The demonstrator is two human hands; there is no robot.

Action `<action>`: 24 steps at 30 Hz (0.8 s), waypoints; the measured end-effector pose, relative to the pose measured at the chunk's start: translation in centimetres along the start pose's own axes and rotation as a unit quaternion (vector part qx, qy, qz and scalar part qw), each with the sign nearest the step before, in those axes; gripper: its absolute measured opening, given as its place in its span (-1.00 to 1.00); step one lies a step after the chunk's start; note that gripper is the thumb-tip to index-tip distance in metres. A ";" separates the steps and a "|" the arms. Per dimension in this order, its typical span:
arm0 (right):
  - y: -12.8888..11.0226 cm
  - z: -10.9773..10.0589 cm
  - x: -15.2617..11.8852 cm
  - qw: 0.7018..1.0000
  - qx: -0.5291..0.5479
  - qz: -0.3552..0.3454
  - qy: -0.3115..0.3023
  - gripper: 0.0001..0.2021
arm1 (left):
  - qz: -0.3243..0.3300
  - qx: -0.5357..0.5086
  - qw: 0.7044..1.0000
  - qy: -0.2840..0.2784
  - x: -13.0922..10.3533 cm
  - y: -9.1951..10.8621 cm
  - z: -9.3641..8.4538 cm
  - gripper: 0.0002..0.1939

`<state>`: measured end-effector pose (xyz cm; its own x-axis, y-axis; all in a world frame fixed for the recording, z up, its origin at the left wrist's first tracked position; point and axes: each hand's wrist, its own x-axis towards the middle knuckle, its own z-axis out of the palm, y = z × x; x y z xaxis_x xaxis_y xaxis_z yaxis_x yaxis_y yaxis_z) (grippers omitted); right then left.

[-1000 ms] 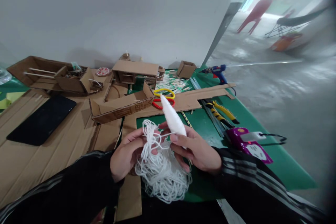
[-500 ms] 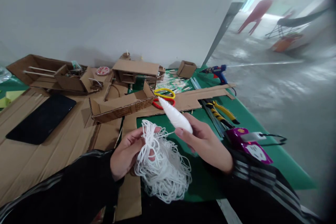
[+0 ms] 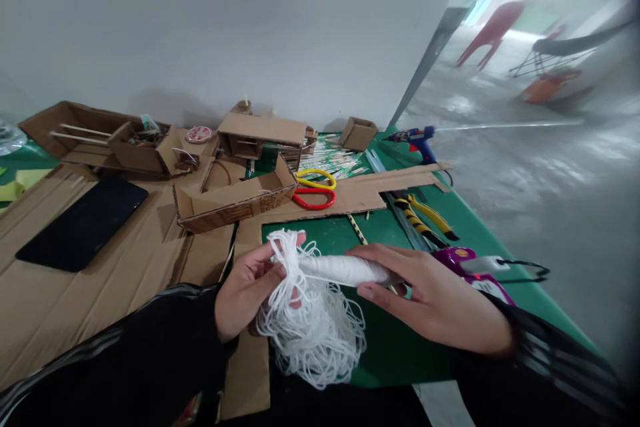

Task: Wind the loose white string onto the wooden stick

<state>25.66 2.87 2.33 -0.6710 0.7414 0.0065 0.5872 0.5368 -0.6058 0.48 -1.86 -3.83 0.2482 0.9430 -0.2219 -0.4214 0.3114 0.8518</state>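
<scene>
Wound white spindle [image 3: 345,269]: at three o'clock of the left hand, raised over the bench [image 3: 395,363]; half a second ago its tip pointed between ten and eleven o'clock, and now it lies level, tip toward nine.
Right hand [image 3: 433,297]: grasping the spindle's far end, thumb below and fingers over the top; it has shifted toward four o'clock.
Left hand [image 3: 250,290]: grasping the gathered top of the cord hank [image 3: 317,340], almost where it was.
Strand [image 3: 330,280]: seems to run from hank to spindle, now along its side, no longer across a gap.
Meaning for the winding: probably a fresh angle for the next wrap; much cord hangs loose.
Around the hank: scissors [image 3: 314,191] at twelve, cardboard tray [image 3: 235,203] at eleven, pliers [image 3: 417,220] between one and two; all three unmoved on the bench.
</scene>
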 end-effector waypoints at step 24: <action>-3.1 4.1 3.7 0.990 0.140 -0.003 -0.019 -0.65 | 0.084 0.279 0.955 -0.055 -0.4 0.7 1.2 -0.80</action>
<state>19.51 2.26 0.92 -0.6934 0.7203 -0.0163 0.4390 0.4044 -0.8023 1.16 -2.14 -2.58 0.3216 0.9463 -0.0340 0.0596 0.0156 0.9981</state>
